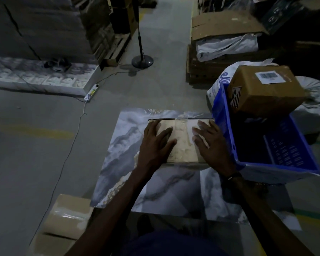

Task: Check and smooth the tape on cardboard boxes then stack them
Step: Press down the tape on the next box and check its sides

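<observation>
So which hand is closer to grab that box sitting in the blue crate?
The right hand. It lies flat on the taped box right beside the blue crate holding the labelled box. The left hand is farther away.

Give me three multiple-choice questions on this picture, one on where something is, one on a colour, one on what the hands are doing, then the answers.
1. Where does the labelled cardboard box sit?
A. on the blue crate's rim
B. on the floor by the fan
C. under the table

2. What colour is the crate?
A. red
B. blue
C. green

3. How do the hands lie on the taped box?
A. both flat on its top
B. both gripping its sides
C. neither touching it

Answers: 1 A, it rests tilted on the crate's far rim. 2 B, its walls are blue. 3 A, the left hand and right hand press flat with straight fingers.
</observation>
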`<action>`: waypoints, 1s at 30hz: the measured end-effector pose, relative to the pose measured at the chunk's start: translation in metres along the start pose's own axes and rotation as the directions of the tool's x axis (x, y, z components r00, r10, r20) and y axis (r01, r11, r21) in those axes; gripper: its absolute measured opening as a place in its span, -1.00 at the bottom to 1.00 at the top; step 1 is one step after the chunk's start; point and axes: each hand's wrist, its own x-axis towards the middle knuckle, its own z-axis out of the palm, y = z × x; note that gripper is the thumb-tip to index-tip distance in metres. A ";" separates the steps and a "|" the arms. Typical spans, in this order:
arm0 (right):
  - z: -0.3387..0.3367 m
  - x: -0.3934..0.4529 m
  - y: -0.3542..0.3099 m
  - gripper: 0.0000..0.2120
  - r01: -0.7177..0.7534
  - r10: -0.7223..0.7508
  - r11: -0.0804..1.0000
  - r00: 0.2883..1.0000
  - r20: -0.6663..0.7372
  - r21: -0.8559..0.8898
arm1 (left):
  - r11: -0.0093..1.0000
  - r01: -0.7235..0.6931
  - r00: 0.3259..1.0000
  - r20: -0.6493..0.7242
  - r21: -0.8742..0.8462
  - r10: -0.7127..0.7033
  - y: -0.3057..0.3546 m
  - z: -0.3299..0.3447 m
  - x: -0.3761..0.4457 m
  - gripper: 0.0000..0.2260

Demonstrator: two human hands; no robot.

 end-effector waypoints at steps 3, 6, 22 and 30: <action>0.002 0.004 -0.004 -0.69 -0.036 0.036 0.999 0.999 0.008 -0.008 | 0.998 0.058 0.998 0.034 0.030 -0.059 0.000 0.003 0.007 -0.58; 0.009 0.012 -0.005 -0.67 -0.028 0.035 0.994 0.998 0.058 -0.107 | 0.993 0.005 0.998 0.056 0.118 -0.011 -0.003 0.008 0.019 -0.62; 0.030 0.047 0.001 -0.55 -0.090 0.119 0.977 0.982 0.149 -0.192 | 0.977 0.081 0.974 0.193 0.197 -0.120 0.000 0.024 0.055 -0.62; 0.028 0.045 0.002 -0.60 -0.061 0.076 0.988 0.992 0.100 -0.145 | 0.987 -0.021 0.998 0.064 0.158 0.011 -0.002 0.028 0.048 -0.74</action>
